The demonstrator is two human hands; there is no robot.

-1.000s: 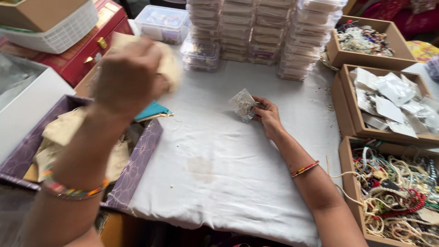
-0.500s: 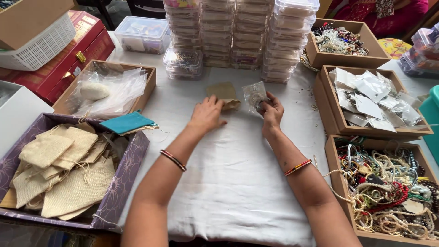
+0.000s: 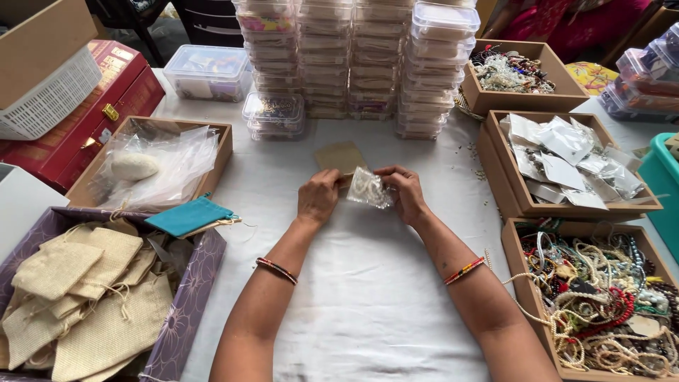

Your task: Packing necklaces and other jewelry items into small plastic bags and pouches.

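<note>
At the bottom left of the frame a purple box (image 3: 185, 311) holds a heap of burlap pouches (image 3: 78, 297) with drawstrings. At the bottom right an open cardboard box (image 3: 527, 283) is filled with tangled bead necklaces (image 3: 601, 297) in white, red and green. Between them two bare forearms run up from the lower edge over a white tablecloth (image 3: 368, 283), each wrist wearing a thin coloured bangle.

In the middle of the frame the hands meet. The left hand (image 3: 318, 198) is curled, its fingers closed on the edge of a tan burlap pouch (image 3: 339, 155) that lies flat on the cloth just beyond it. The right hand (image 3: 404, 194) pinches a small clear plastic packet (image 3: 369, 187) with pale beads inside; the packet sits between the two hands, overlapping the near edge of the pouch, and the left fingertips touch it too.

Left of the hands, a teal cloth pouch (image 3: 187, 216) rests on the rim of the purple box. Behind it a cardboard tray (image 3: 223, 141) holds clear plastic bags and a pale oval lump. At the right, another cardboard tray (image 3: 520, 198) contains small flat packets.

Further up, stacks of clear plastic containers (image 3: 368, 56) stand in rows across the top centre, with a single clear tub (image 3: 209, 71) to their left. In the upper left corner are a red case (image 3: 92, 106) and a white basket (image 3: 49, 102). At the upper right a cardboard box (image 3: 488, 99) holds mixed jewellery.
</note>
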